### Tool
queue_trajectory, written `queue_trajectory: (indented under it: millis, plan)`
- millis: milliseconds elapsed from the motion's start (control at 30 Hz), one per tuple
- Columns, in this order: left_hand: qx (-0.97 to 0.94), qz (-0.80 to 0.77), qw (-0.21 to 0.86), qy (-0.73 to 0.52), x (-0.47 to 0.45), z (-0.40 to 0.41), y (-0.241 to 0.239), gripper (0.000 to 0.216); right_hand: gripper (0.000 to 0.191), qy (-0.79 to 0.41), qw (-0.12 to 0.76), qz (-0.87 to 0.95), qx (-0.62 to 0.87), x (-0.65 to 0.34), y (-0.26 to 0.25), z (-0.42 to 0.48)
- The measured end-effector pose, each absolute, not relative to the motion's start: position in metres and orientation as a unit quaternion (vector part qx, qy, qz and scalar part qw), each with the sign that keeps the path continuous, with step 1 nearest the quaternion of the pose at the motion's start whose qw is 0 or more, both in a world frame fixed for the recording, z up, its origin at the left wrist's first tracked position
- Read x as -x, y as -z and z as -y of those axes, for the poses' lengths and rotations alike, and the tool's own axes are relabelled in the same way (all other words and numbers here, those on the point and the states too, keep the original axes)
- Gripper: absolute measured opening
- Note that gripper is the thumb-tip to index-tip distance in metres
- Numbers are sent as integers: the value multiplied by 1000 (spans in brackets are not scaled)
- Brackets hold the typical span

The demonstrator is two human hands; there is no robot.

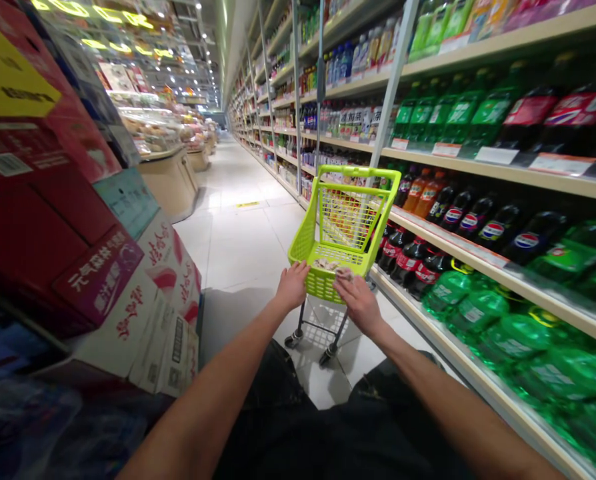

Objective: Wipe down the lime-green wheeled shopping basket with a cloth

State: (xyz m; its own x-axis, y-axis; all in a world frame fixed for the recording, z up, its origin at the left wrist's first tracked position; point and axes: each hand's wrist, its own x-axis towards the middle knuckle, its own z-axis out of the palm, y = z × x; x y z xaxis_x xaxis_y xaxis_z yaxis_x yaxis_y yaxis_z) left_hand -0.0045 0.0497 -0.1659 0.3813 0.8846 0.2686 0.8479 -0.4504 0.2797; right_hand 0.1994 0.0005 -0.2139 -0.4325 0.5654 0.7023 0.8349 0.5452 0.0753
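A small lime-green shopping cart (305, 239) stands upright on the floor in front of my knees, its black wheels toward me. My left hand (293, 283) is at the near left corner of its basket, with the fingers bent over the rim. A crumpled, pale patterned cloth (345, 273) lies over the near rim at the right, and my right hand (359, 303) has its fingers closed on it. More pale, crumpled material shows just inside the basket between my hands. My right fingertips are partly hidden by the cloth.
Shelves (478, 160) of drink bottles run along the right, close to the cart. Stacked cartons (143, 313) stand close on the left. A wooden display counter (165, 180) is farther up on the left. White tiled floor (238, 247) stretches ahead between them.
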Motion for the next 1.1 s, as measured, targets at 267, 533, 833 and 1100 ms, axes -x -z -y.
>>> queue_trajectory:
  millis: [267,533,833,1100]
  plan:
    - [-857,-491,50,-149,5,-37,153,53,34,213,234,862,395,-208,260,14]
    - [-868,-468,71,-148,0,-36,151,57,34,240,279,834,412,-194,227,1]
    - [-760,-613,104,-191,16,-42,179,60,34,215,301,860,352,-156,218,-19]
    - [-783,-605,95,-109,26,-37,187,59,26,191,217,886,362,-149,262,-19]
